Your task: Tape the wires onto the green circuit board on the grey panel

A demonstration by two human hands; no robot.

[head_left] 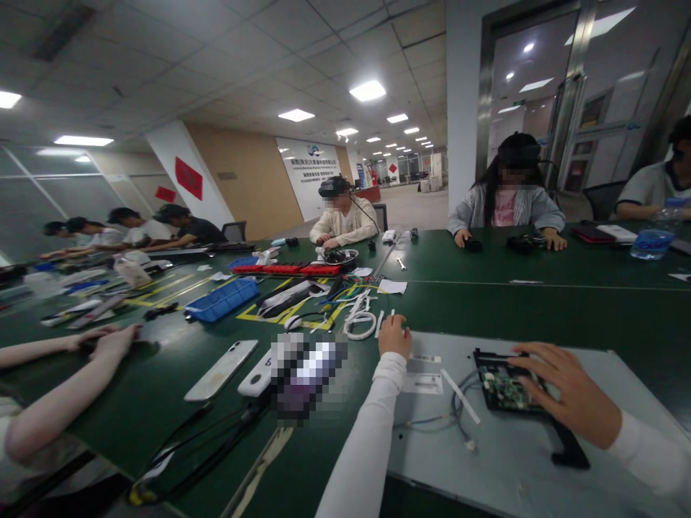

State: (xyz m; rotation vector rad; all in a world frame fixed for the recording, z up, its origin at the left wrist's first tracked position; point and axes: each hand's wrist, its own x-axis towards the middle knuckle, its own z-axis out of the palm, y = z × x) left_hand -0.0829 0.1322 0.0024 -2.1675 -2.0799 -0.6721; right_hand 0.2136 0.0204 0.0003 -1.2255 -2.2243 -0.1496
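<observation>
My right hand [572,396] lies over a green circuit board [502,385] in a black plastic frame [572,450], fingers stretched out and apart. The frame rests on a flat grey panel [518,467]. At the panel's far left corner, my left hand [395,337] reaches forward with bent fingers closed at a thin white strip [392,314], mostly hidden by them. Beside that hand lie another white strip [379,324] and a coiled white cable [360,325]. On the panel are a loose white strip [460,396], a thin grey cable [458,417] with a connector, and printed labels [424,383].
Left of my arm are a power strip [256,374], a white phone [221,370], a blurred-out device and black cables. Farther off stand a blue tray [222,298] and red bins [286,270]. A co-worker's arms [80,374] rest at the left; other people sit opposite.
</observation>
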